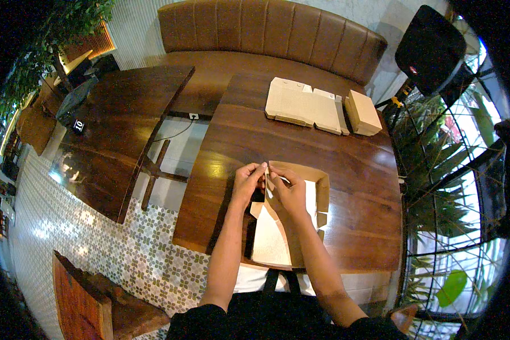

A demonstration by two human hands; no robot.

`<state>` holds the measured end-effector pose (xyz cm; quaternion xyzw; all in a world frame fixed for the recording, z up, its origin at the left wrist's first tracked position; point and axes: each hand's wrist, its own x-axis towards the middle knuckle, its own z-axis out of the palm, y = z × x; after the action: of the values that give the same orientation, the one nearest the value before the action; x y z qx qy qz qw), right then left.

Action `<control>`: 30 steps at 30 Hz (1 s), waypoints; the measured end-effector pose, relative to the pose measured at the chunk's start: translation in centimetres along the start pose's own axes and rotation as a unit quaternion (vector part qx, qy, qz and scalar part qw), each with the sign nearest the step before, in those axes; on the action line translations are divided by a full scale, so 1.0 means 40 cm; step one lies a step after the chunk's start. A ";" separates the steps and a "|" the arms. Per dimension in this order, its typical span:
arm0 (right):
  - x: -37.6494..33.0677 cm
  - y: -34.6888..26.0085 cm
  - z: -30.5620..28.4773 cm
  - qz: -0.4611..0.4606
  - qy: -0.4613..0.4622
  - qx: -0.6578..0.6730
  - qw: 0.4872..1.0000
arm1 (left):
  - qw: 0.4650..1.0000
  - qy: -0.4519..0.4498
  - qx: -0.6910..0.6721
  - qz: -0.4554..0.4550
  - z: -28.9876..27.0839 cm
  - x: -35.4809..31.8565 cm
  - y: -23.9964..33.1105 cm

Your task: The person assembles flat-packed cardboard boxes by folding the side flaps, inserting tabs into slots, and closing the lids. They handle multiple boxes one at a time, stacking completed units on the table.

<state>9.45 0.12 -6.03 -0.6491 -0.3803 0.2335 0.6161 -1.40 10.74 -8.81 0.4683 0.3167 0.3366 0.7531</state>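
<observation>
Both forearms are coming up from the lower edge, over a dark apron, and meeting above a half-folded cardboard box (317,190) that is lying open on the near part of the wooden table (357,170). On the left, the left hand (248,184) is curling its fingers (259,170) narrowly, pinching the top corner of a box flap together with the other hand. Just beside it, the right hand (289,192) is closing its fingers (276,171) on the same flap edge, fingertips of the two hands almost touching. Below the fingers, the pale lid panel (269,241) of the box is hanging toward the person, past the table edge. Right of the fingers, the box's side wall is standing upright. Well beyond the fingers, at the far end of the table, a stack of flat cardboard sheets (300,105) is resting, and just right of it a closed small box (362,112). Far left of the fingers, a second dark table (124,124) is standing apart.
</observation>
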 end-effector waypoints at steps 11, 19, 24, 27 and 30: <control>0.050 0.047 -0.040 0.204 -0.024 0.181 0.962 | 0.984 -0.013 0.145 0.106 0.012 0.004 -0.006; 0.080 0.118 -0.040 0.169 -0.062 0.052 0.982 | 0.972 -0.011 0.168 0.160 0.010 0.015 -0.028; 0.083 0.120 -0.034 0.152 -0.032 -0.031 0.987 | 0.989 -0.010 0.140 0.052 0.008 0.013 -0.032; 0.075 0.105 -0.024 0.069 -0.019 -0.108 0.992 | 0.968 -0.006 0.207 0.139 0.005 0.020 -0.040; 0.059 0.080 -0.005 -0.009 0.013 -0.178 0.984 | 0.967 -0.018 0.205 0.147 0.010 0.026 -0.056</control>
<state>11.69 2.00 -8.73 -0.7477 -0.4136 0.1485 0.4978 -0.01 10.64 -10.88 0.6604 0.2931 0.3631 0.5883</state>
